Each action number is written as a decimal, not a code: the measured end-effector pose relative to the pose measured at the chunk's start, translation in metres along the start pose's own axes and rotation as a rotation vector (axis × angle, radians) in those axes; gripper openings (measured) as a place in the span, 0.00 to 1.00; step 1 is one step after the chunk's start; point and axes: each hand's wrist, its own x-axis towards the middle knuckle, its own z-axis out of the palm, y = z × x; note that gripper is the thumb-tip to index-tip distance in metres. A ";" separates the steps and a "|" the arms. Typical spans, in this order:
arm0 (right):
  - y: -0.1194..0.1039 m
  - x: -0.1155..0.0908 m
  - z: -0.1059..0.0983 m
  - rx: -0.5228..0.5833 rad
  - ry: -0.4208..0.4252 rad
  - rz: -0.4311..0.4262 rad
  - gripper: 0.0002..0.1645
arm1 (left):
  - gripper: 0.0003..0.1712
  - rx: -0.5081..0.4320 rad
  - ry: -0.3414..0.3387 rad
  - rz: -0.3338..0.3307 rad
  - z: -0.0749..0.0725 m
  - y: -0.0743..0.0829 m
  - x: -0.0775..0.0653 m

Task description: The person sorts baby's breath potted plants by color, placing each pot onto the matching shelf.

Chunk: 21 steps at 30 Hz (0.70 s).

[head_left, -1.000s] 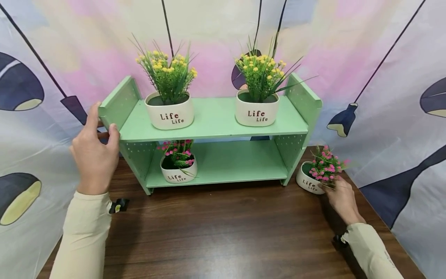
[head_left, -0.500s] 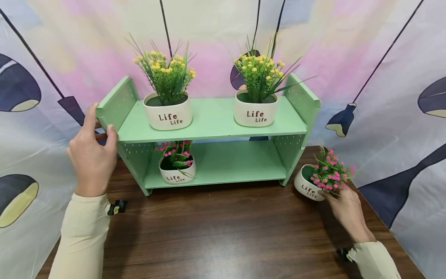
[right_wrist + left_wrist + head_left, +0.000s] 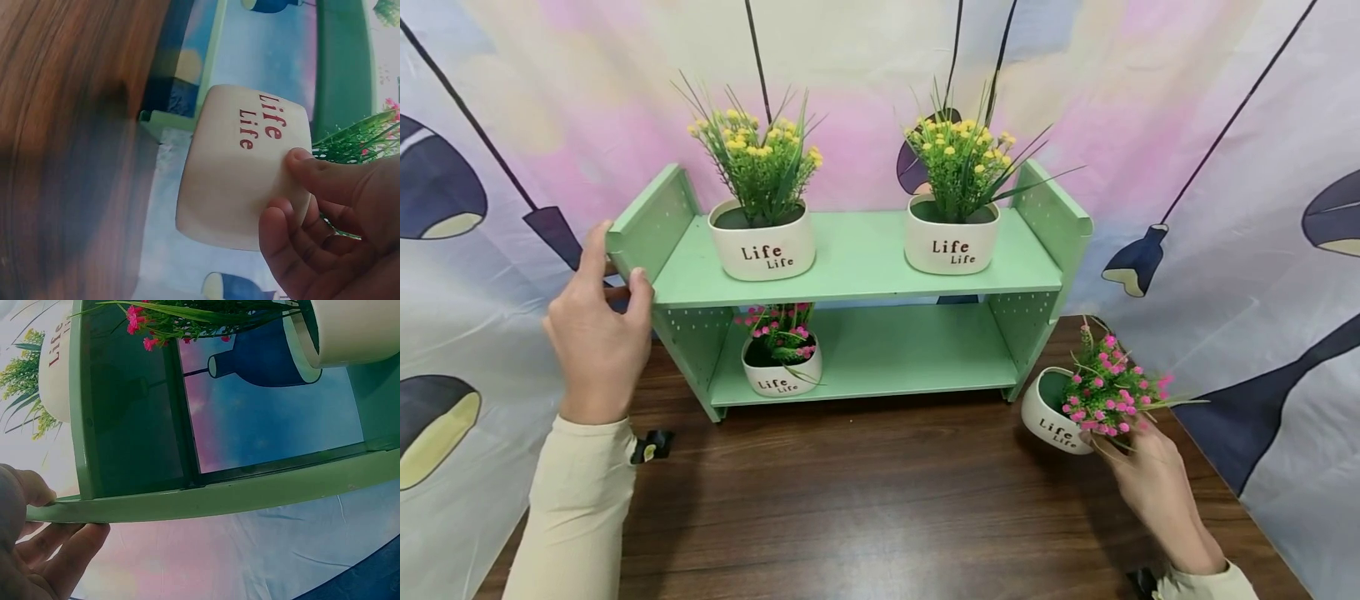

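My left hand [image 3: 598, 333] grips the left side panel of a green two-tier shelf [image 3: 865, 283]; in the left wrist view, thumb and fingers [image 3: 75, 550] pinch its edge. To the right of the shelf, my right hand [image 3: 1153, 483] holds a white flowerpot with pink flowers [image 3: 1056, 421] by its right end. The right wrist view shows this pot [image 3: 231, 169] tilted, raised off the table, its "Life" lettering in view. Two yellow-flowered pots, one at left [image 3: 767, 250] and one at right [image 3: 951, 246], stand on the upper tier. Another pink-flowered pot [image 3: 782, 371] sits at the lower tier's left.
The shelf stands on a dark brown wooden table [image 3: 850, 500], whose right edge slants past my right hand. Behind hangs a pastel curtain [image 3: 865, 50] printed with dark lamps. The lower tier's bare surface [image 3: 917, 346] extends right of its pot.
My right hand has lifted the pink-flowered pot and drawn it toward me, slightly left, tilting it. My left hand keeps its grip on the shelf side.
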 end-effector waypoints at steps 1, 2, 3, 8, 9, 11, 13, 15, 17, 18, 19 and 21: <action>-0.003 -0.001 -0.001 -0.003 -0.007 0.000 0.21 | 0.30 0.001 0.002 0.001 0.000 0.000 0.000; -0.006 -0.002 -0.002 -0.002 -0.015 0.004 0.21 | 0.30 0.001 0.003 0.002 -0.001 0.000 0.000; -0.008 -0.003 -0.003 -0.001 -0.023 0.007 0.21 | 0.30 0.002 0.004 0.002 -0.001 0.000 0.000; -0.020 -0.007 -0.006 0.028 -0.014 -0.049 0.21 | 0.30 0.004 -0.003 0.003 -0.002 0.001 0.000; -0.022 -0.007 -0.006 0.031 -0.007 -0.074 0.22 | 0.30 0.004 -0.003 0.003 -0.002 0.001 0.000; -0.026 -0.006 -0.004 0.033 0.019 -0.139 0.23 | 0.30 0.002 -0.003 0.003 -0.002 0.001 0.000; -0.030 -0.004 -0.001 0.032 0.038 -0.191 0.24 | 0.30 0.002 -0.003 0.002 -0.001 0.001 0.000; -0.035 -0.001 0.002 0.035 0.043 -0.224 0.25 | 0.30 0.002 -0.003 0.004 -0.002 0.001 0.000; -0.040 0.003 0.006 0.046 0.045 -0.250 0.26 | 0.30 0.000 -0.004 0.004 -0.002 0.001 0.001; -0.044 0.005 0.007 0.057 0.040 -0.253 0.26 | 0.30 0.000 -0.005 0.002 -0.002 0.001 0.001; -0.047 0.007 0.009 0.069 0.039 -0.268 0.26 | 0.30 -0.001 -0.006 0.002 -0.002 0.001 0.000; -0.052 0.013 0.013 0.090 0.040 -0.300 0.26 | 0.30 -0.001 -0.007 0.001 -0.002 0.001 0.000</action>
